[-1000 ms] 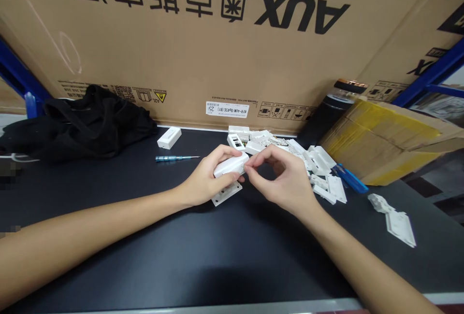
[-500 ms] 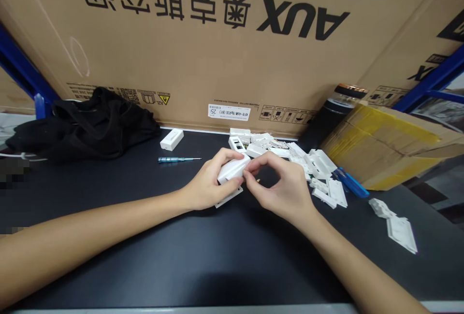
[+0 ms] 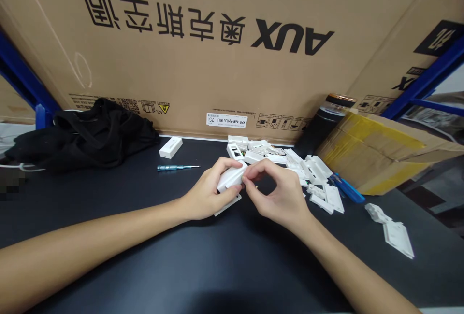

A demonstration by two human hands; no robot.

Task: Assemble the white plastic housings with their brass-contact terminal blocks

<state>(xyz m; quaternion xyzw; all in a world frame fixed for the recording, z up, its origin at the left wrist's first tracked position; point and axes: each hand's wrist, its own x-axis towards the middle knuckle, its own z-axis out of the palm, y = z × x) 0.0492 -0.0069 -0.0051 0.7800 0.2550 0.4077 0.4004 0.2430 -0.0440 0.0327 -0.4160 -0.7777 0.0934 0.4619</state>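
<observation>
White housing turned in left hand since first frame, covering more of plate; held above bench middle, nearer back edge. Left fingers curled round it; right hand pinched at its end, contents hidden. Best: left steady, pinch light.

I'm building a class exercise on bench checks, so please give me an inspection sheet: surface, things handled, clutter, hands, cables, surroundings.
Surface: dark table, with items spread across its far side.
Things handled: white case; white plate partly hidden below it.
Clutter: pile of white parts, white box, screwdriver, black cloth.
Hands: left hand grips the case; right hand pinches at its end, any small item there hidden.
Cables: thin white cord by the cloth; where it leads is unclear.
Surroundings: large carton behind, taped box at right.
</observation>
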